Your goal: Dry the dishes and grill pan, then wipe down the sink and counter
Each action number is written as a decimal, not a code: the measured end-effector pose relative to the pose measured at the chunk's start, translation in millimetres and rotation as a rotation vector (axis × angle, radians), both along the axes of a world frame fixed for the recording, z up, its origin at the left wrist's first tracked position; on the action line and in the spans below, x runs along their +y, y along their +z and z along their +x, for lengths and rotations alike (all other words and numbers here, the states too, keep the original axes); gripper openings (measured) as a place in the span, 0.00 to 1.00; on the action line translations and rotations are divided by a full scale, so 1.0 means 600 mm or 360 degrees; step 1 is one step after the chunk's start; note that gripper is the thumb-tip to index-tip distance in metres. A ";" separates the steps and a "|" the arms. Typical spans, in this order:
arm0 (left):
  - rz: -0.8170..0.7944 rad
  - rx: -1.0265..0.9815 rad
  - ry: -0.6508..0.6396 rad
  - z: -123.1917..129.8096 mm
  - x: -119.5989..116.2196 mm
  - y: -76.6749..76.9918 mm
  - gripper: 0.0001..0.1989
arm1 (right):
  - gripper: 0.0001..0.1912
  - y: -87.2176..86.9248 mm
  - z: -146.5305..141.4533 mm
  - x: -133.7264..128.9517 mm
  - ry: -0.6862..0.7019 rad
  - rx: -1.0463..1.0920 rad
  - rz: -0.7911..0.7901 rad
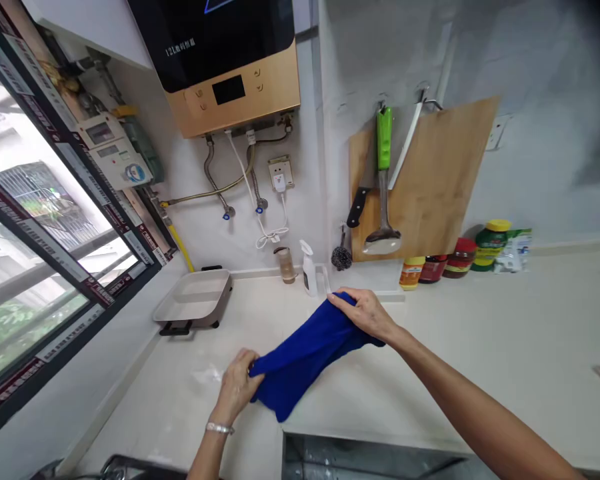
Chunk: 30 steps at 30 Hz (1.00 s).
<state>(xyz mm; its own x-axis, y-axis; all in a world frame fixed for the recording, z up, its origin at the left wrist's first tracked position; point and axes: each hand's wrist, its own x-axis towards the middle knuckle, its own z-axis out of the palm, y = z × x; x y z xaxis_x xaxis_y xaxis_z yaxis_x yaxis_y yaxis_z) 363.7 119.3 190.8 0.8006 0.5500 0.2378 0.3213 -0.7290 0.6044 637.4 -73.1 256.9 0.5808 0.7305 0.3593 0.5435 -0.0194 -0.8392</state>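
A blue cloth is stretched at a slant between my two hands, just over the white countertop. Its lower left end is pinched by my left hand, whose wrist carries a bracelet. Farther up and to the right, my right hand grips the other end, with the thumb lying on top of the fabric. The cloth's lower edge sags between the hands; whether it touches the counter I cannot tell.
A grey electric pan stands at the left near the window. A spray bottle and a brown container are by the wall. Jars line the right side, under a hanging cutting board. A sink opens in front.
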 end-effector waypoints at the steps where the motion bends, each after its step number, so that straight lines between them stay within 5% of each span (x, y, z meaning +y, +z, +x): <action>1: 0.0040 -0.0137 0.0026 0.005 0.010 0.007 0.02 | 0.22 0.003 0.001 -0.004 -0.0037 -0.0076 0.0011; 5: -0.0124 -0.0647 0.0187 0.026 0.045 0.027 0.12 | 0.22 -0.004 0.012 -0.018 -0.0232 -0.0297 0.0116; 7: 0.0071 -0.0706 0.0159 0.030 0.045 0.019 0.12 | 0.21 -0.023 0.026 -0.034 -0.0338 -0.0343 0.0165; 11: 0.0662 -0.0276 -0.0462 0.010 -0.010 -0.061 0.10 | 0.18 -0.111 0.073 -0.112 -0.0243 -0.0526 -0.0111; 14: 0.0554 0.0198 -0.0870 -0.025 -0.066 -0.143 0.11 | 0.15 -0.210 0.105 -0.199 -0.0118 -0.0457 -0.0837; 16: 0.0250 0.0292 -0.0782 -0.048 -0.092 -0.182 0.11 | 0.14 -0.270 0.109 -0.238 -0.0127 -0.0339 -0.1161; 19: -0.0477 0.0144 -0.0332 -0.063 -0.127 -0.208 0.08 | 0.16 -0.325 0.080 -0.227 0.0013 -0.0285 -0.1055; 24: -0.2207 0.0258 0.0171 -0.032 -0.197 -0.251 0.22 | 0.24 -0.340 -0.026 -0.059 0.0156 -0.0472 -0.0899; 27: -0.2585 0.0191 0.0551 -0.002 -0.217 -0.291 0.25 | 0.25 -0.341 -0.076 0.035 0.0148 -0.0529 -0.0960; 30: -0.2810 -0.0068 0.0734 0.026 -0.213 -0.315 0.23 | 0.27 -0.349 -0.096 0.079 0.0044 -0.0501 -0.1034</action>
<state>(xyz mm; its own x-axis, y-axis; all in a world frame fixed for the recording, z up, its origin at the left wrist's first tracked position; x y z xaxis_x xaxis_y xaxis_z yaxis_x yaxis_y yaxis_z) 379.5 -8.2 2.1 0.5390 0.3009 -0.7867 0.2546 0.8321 0.4927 580.1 -25.7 47.7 0.4993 0.8664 -0.0056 0.7652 -0.4440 -0.4661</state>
